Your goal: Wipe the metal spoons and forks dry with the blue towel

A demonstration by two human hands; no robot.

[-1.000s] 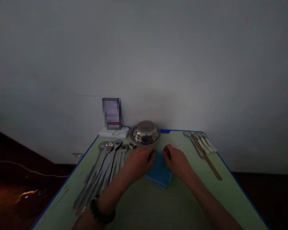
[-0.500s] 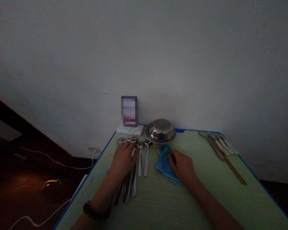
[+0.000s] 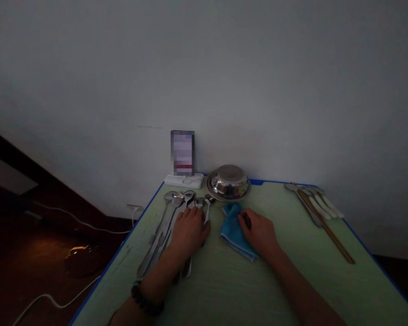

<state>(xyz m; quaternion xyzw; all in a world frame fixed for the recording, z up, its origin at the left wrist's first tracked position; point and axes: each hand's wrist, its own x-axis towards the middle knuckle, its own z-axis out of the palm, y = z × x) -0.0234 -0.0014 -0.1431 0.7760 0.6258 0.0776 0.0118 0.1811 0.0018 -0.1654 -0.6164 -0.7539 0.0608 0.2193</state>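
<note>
My left hand (image 3: 189, 230) is above the row of metal cutlery, palm down, fingers stretched forward and thumb apart. Part of the cutlery is hidden beneath it, and I see nothing held in it. Several long spoons (image 3: 156, 244) lie side by side to its left, bowls toward the wall. Just past its fingertips are a shorter piece of cutlery (image 3: 199, 202) and a small spoon (image 3: 209, 199). My right hand (image 3: 259, 229) is closed on the edge of a folded blue cloth (image 3: 233, 231), which rests on the table.
An upturned metal bowl (image 3: 229, 181) stands at the back near the wall. Left of it, a phone-like screen (image 3: 183, 153), blurred, stands on a white base (image 3: 184, 180). At the right lie chopsticks (image 3: 329, 233), a spoon (image 3: 302, 201) and several white-handled utensils (image 3: 326, 203). The green table (image 3: 231, 299) has blue edges.
My left hand has shifted right across the cutlery, uncovering the long spoons on the left. My right hand stays on the blue cloth. The view has tilted slightly.
</note>
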